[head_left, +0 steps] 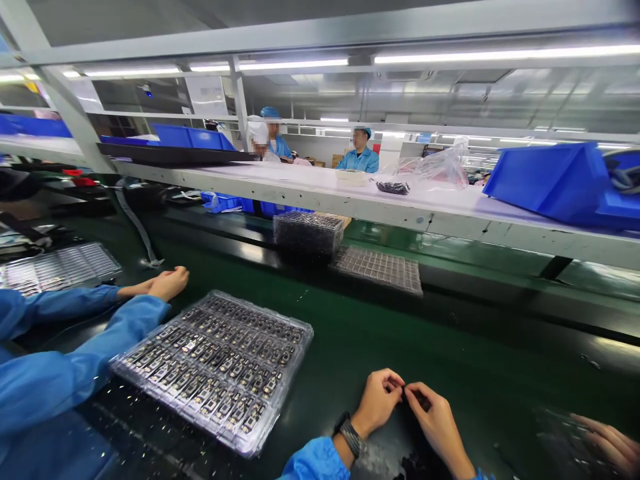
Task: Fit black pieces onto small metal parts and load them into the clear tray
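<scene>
Low in the head view, my left hand point(379, 402) and my right hand point(436, 423) meet over the dark green bench point(350, 340). Both have thumb and fingers pinched, with the fingertips almost touching. A tiny dark piece point(404, 393) shows between them; it is too small to name. A dark watch point(349, 435) circles my left wrist, below a blue sleeve. Beneath my hands lies a heap of small black pieces point(416, 465), cut off by the lower edge. To the left of my hands is a clear plastic tray point(281, 400) with rows of small circuit boards point(220, 373).
A co-worker's hands point(167, 283) are beyond the tray at left. Another person's hand point(613, 440) is at far right, near a blurred clear plastic item point(565, 433). Stacked trays point(307, 233) and a grid tray point(379, 269) lie under a shelf point(320, 193) holding blue bins point(545, 177).
</scene>
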